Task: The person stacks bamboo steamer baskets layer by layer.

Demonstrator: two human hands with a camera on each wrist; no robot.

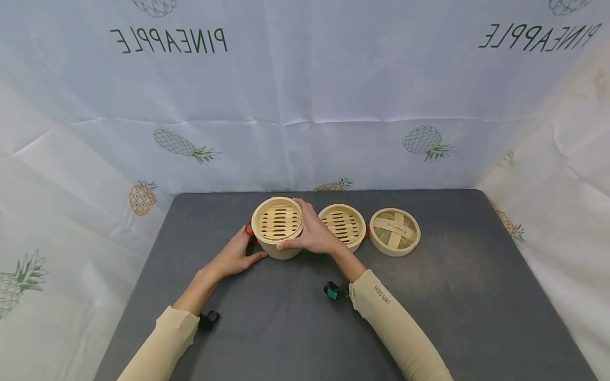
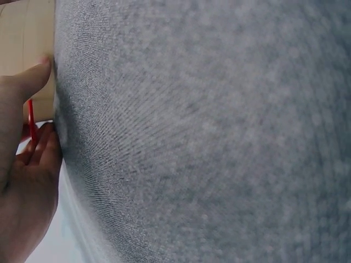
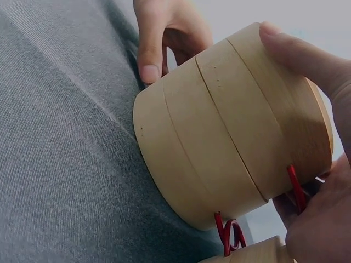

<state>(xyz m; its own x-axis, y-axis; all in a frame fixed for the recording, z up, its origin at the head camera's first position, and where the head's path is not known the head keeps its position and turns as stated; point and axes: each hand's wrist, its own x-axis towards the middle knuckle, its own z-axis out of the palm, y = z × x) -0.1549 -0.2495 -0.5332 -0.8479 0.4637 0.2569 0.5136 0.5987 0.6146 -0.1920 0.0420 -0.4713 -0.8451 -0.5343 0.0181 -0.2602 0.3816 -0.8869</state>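
Two round bamboo steamer baskets stand stacked on the table in the head view. My right hand (image 1: 314,231) grips the upper basket (image 1: 278,221) by its right side, thumb on the near wall and fingers at the far side. Around the lower basket (image 1: 282,253) my left hand (image 1: 233,255) holds low on the left, its thumb on the near wall. The right wrist view shows the seam between the upper basket (image 3: 247,104) and the lower basket (image 3: 175,142), rims meeting. Red handle loops stick out from both baskets. Some fingers of each hand are hidden behind the stack.
Right of the stack sits another slatted steamer basket (image 1: 340,225) with a red loop. Beside it lies a woven bamboo lid (image 1: 395,232). The dark grey table (image 1: 452,307) ends at a pineapple-print curtain (image 1: 305,153) behind and at both sides.
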